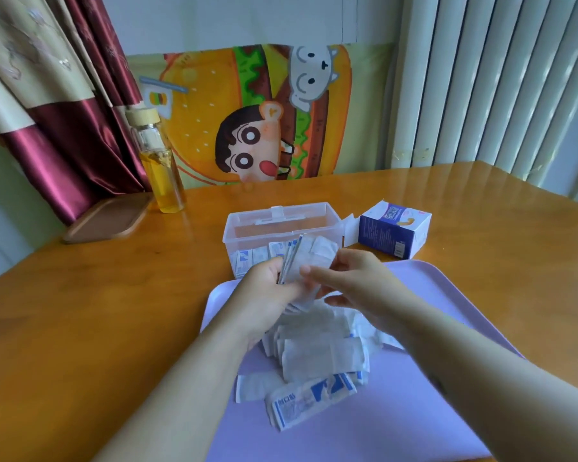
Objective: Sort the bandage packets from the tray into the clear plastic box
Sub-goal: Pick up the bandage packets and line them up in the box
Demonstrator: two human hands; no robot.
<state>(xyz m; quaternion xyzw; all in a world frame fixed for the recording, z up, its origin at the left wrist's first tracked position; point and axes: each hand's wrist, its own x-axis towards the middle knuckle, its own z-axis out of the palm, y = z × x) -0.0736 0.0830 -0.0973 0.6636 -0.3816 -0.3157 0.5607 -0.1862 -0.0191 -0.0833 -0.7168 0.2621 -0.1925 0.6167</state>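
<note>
i see the left hand gripping a fanned stack of bandage packets, the right hand pinching its front edge, the clear plastic box just ahead, long side across, the loose pile below on the lilac tray.

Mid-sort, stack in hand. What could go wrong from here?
1. The held stack looks fanned and uneven between the left hand and right hand; some packets may slip back onto the tray.
2. The clear plastic box already holds a row of packets along its front wall; pushing the stack in could jam or tip them.
</note>
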